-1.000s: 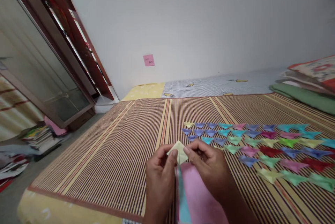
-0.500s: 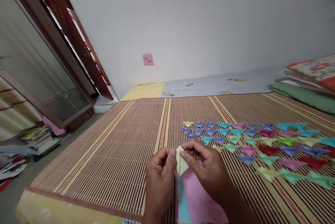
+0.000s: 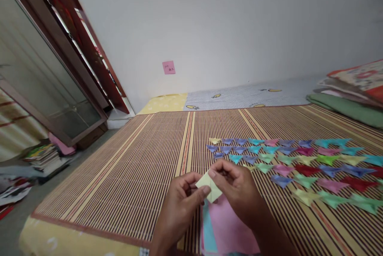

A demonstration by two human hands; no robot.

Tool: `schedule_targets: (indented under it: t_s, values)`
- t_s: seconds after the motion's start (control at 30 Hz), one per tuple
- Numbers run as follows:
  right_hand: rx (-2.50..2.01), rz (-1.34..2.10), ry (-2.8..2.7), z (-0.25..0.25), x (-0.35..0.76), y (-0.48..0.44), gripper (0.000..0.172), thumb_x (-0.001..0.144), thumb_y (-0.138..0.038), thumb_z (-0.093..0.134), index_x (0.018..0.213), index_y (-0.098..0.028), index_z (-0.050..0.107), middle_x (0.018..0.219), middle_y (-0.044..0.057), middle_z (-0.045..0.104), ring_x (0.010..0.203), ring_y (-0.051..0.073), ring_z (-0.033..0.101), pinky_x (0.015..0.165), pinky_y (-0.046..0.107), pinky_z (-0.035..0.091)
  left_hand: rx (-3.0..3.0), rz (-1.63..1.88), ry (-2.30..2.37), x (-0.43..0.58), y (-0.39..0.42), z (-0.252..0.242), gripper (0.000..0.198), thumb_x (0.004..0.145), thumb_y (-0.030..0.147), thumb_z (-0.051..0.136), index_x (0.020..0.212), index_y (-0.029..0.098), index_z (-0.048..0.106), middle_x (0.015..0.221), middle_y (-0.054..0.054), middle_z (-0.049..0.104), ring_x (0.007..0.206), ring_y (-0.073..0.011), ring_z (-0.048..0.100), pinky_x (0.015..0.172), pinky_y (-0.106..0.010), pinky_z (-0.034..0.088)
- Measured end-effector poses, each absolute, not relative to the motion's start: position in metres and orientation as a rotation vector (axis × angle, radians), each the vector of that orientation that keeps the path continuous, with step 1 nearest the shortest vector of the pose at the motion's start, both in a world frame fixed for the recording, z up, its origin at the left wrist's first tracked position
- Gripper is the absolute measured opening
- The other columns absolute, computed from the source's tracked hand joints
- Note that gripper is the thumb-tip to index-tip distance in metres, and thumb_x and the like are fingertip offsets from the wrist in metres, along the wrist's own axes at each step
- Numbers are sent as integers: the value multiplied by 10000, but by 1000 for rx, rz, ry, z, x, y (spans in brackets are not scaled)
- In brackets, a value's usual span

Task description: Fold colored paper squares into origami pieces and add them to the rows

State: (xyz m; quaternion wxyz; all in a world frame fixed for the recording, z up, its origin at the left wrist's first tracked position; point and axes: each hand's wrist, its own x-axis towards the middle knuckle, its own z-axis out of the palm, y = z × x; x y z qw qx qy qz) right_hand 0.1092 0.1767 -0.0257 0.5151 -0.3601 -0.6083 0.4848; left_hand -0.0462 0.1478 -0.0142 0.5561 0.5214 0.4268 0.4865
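A small pale yellow paper (image 3: 213, 194), folded to a diamond with a crease down its middle, is held up between both hands. My left hand (image 3: 186, 197) pinches its left side, thumb on the front face. On the upper right edge, my right hand (image 3: 232, 184) grips it with thumb and curled fingers. Below the hands lies a stack of coloured paper sheets (image 3: 231, 228), pink on top with a light blue one showing at the left. Folded paper pieces (image 3: 305, 170) in many colours stand in rows to the right.
A striped bamboo mat (image 3: 128, 180) covers the bed. Folded bedding (image 3: 350, 108) is piled at the far right. A pink note (image 3: 168, 67) sticks to the white wall (image 3: 233, 28). Stacked books (image 3: 44, 157) are on the left, beside a glass-paned door (image 3: 60, 68).
My left thumb has moved across onto the front of the yellow paper, and the left hand has tilted. More of the paper's left side shows now. The right hand keeps its grip.
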Motion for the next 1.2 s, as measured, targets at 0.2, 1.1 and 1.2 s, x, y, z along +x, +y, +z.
schedule_targets:
  t_s: [0.2,1.1,1.2]
  values:
    - [-844,1036,-1563,-24,108,178,216,908,-250,616,703,-187,638,636,-32,537,592,129,488,542,254,378,1184,1209,1061,-44,150,-18,266,819,374,783,704,137,747,595,2,582,545,-111,462,532,-223,359]
    - [-608,200,-1998,-31,92,178,194,965,-50,562,921,-190,689,887,46,705,862,232,533,777,383,427,567,1512,897,-46,167,-31,305,532,262,956,631,131,699,578,29,631,512,-64,504,492,-169,376]
    - [-605,244,-2013,-31,93,179,169,977,-75,566,921,-183,682,871,45,704,851,232,531,774,381,399,590,1507,885,-47,166,-29,311,504,266,970,621,127,717,589,18,650,532,-72,524,527,-182,404]
